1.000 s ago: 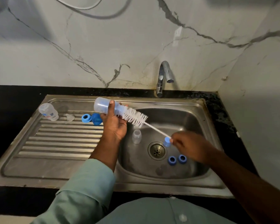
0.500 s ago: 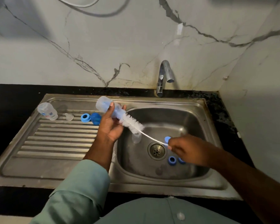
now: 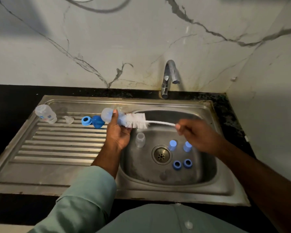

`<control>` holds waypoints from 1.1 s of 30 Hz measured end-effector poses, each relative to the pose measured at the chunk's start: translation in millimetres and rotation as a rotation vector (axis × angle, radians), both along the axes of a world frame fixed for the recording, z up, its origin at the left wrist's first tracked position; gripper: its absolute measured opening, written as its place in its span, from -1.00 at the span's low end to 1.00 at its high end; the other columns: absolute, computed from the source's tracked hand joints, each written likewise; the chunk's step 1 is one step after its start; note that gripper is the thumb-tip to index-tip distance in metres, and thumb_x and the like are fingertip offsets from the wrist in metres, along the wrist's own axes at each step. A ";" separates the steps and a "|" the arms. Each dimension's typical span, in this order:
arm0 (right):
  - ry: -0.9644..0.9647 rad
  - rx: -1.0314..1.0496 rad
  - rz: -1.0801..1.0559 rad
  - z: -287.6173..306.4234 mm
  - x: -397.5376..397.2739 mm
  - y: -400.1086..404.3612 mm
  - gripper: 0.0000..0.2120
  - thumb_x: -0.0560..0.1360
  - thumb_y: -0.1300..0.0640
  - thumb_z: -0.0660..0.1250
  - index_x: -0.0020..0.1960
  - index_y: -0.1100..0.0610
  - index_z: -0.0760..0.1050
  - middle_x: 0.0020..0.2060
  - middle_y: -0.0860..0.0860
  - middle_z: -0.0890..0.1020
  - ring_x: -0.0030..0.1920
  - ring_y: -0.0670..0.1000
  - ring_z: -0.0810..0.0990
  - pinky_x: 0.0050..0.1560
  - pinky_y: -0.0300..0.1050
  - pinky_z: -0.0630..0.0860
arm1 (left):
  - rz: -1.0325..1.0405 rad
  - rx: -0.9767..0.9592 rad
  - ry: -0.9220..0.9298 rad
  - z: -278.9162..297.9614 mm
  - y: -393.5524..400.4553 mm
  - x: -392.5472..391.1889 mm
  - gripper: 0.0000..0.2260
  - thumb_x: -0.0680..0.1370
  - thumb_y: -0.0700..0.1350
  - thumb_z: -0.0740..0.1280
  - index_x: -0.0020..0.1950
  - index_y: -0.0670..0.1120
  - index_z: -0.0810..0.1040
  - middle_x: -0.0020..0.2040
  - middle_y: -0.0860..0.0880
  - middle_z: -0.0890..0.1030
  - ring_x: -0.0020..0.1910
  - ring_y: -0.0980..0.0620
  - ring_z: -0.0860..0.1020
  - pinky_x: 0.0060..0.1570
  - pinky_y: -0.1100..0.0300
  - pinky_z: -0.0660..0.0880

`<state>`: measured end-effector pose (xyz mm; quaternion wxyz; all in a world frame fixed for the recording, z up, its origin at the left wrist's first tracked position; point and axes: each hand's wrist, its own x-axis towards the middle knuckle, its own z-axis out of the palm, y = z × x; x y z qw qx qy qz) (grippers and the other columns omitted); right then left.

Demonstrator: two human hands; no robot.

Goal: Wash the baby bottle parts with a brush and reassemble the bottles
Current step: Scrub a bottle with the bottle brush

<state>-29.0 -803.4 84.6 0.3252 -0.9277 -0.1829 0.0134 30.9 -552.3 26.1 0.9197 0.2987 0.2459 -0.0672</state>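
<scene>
My left hand (image 3: 118,133) grips the bottle (image 3: 110,116) with fingers and thumb curled round its body, holding it nearly level above the seam between the drainboard (image 3: 57,148) and the basin (image 3: 207,174), mouth toward the right. My right hand (image 3: 196,137) pinches the wire end of the brush (image 3: 136,121); its handle runs flat from that hand to the bottle. Compared with half a second ago the brush has come out further: most of the white bristles now show outside the mouth, and the handle lies level where it sloped down before. My right hand has risen from low over the drain (image 3: 161,155) to the height of the bottle, uncovering two pale blue caps (image 3: 172,145) standing in the basin. Two blue rings (image 3: 177,164) lie just right of the drain and a small clear piece (image 3: 140,139) stands left of it, unmoved. On the drainboard a second bottle (image 3: 45,113), a clear teat (image 3: 68,119), a ring (image 3: 86,121) and a blue cap (image 3: 97,121) sit as before.
</scene>
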 end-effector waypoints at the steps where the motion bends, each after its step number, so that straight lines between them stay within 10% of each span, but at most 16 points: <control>1: 0.003 -0.112 -0.088 -1.4 10.2 -4.3 -0.75 0.60 0.00 0.13 -0.22 0.00 0.41 -0.33 0.03 0.53 -0.29 0.00 0.50 -0.21 -0.16 0.37 | -0.004 0.035 0.022 -0.3 -1.3 0.0 -0.43 0.52 0.00 0.39 0.47 -0.14 0.33 0.24 -0.20 0.58 0.21 -0.16 0.58 0.09 -0.04 0.60; 5: 0.248 -0.548 0.014 -28.2 -2.4 -12.2 -0.79 0.62 0.02 0.12 -0.19 -0.05 0.37 -0.22 -0.02 0.57 -0.23 -0.02 0.50 -0.16 -0.15 0.40 | 0.005 0.033 -0.024 12.4 -4.4 8.4 -0.24 0.36 0.06 0.45 0.50 -0.03 0.23 0.35 -0.19 0.49 0.20 -0.14 0.57 -0.03 -0.08 0.59; 9: -0.058 -0.497 0.077 -7.9 -24.4 -2.4 -0.86 0.61 -0.01 0.10 0.05 -0.05 0.43 -0.21 -0.01 0.61 -0.22 0.04 0.59 -0.17 -0.09 0.53 | 0.017 0.046 -0.013 9.8 -1.4 7.4 -0.39 0.49 0.00 0.42 0.48 -0.04 0.27 0.26 -0.15 0.55 0.19 -0.11 0.58 0.26 -0.17 0.47; 13: -0.304 -0.814 -0.130 -14.6 -21.8 -17.0 -0.79 0.45 0.04 0.38 0.08 0.01 0.54 -0.17 0.00 0.64 -0.21 0.10 0.62 -0.25 -0.16 0.50 | -0.047 0.113 0.095 8.3 6.1 4.6 -0.49 0.51 -0.07 0.44 0.40 -0.10 0.35 0.19 -0.22 0.57 0.13 -0.17 0.60 0.11 -0.04 0.59; 20: -0.922 -0.624 -0.118 -28.9 -21.1 -38.3 -0.72 0.33 0.25 0.43 0.04 0.14 0.65 -0.30 -0.02 0.61 -0.28 0.09 0.41 -0.27 -0.06 0.28 | -0.182 0.271 0.319 11.0 -7.6 0.0 -0.52 0.44 0.23 0.44 0.00 -0.18 0.51 -0.08 -0.16 0.63 -0.03 -0.02 0.58 -0.17 0.20 0.51; 26: -0.832 -0.681 -0.073 -39.8 -19.9 -45.7 -0.81 0.42 0.22 0.39 0.03 0.13 0.63 -0.23 0.02 0.61 -0.23 0.12 0.46 -0.19 -0.02 0.30 | -0.178 0.030 0.199 16.0 -6.9 0.8 -0.49 0.49 0.15 0.42 0.24 -0.20 0.44 0.14 -0.28 0.61 0.12 -0.22 0.61 0.00 -0.11 0.57; 30: -0.740 -0.685 -0.423 -30.0 -16.3 -45.6 -0.70 0.51 -0.04 0.19 -0.23 0.08 0.59 -0.35 0.05 0.57 -0.24 0.17 0.50 -0.15 0.02 0.27 | -0.292 0.258 0.234 15.3 -3.7 0.7 -0.49 0.48 0.16 0.42 0.25 -0.18 0.49 0.07 -0.24 0.66 0.00 -0.14 0.65 0.06 -0.04 0.58; 33: -0.846 -0.638 -0.266 -23.6 -13.4 -52.0 -0.65 0.59 -0.05 0.14 -0.17 0.09 0.61 -0.36 0.04 0.55 -0.27 0.14 0.45 -0.21 -0.01 0.26 | -0.427 0.454 0.294 16.5 5.6 1.7 -0.50 0.49 0.18 0.39 0.22 -0.19 0.54 0.02 -0.19 0.68 -0.31 0.00 0.63 -0.29 0.18 0.57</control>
